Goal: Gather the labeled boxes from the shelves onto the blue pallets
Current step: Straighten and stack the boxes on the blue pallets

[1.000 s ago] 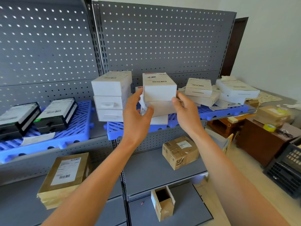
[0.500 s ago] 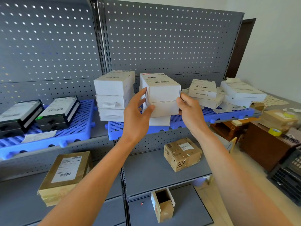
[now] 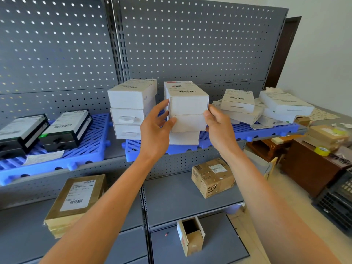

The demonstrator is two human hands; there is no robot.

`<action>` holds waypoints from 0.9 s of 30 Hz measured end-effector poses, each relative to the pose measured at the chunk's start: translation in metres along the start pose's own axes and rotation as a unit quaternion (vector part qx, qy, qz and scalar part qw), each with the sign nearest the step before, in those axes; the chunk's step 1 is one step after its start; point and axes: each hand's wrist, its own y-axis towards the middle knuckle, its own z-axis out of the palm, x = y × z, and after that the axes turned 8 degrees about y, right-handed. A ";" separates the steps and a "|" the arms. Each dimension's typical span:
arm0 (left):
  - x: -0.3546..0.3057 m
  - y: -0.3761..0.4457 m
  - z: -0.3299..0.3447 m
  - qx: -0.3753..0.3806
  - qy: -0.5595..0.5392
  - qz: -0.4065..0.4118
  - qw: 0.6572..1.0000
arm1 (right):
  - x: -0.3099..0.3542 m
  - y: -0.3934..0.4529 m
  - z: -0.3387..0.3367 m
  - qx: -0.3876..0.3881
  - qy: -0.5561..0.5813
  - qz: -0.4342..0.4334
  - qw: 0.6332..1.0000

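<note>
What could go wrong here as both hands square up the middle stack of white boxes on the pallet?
1. The middle stack is three boxes high and uneven; the left hand and right hand touch only its sides, so a nudge might topple the top box.
2. The neighbouring stack stands close by the left hand, which could bump it.

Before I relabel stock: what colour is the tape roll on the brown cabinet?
Yellow tape roll, clearest in the head view.
</note>
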 end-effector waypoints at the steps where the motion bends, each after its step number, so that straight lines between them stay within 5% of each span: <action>1: -0.001 0.000 0.000 0.002 -0.003 0.000 1.000 | -0.001 0.000 0.001 -0.001 -0.003 -0.004 1.000; 27: 0.007 0.007 0.001 0.008 0.035 0.027 0.999 | -0.005 -0.015 0.019 -0.058 -0.035 -0.042 0.997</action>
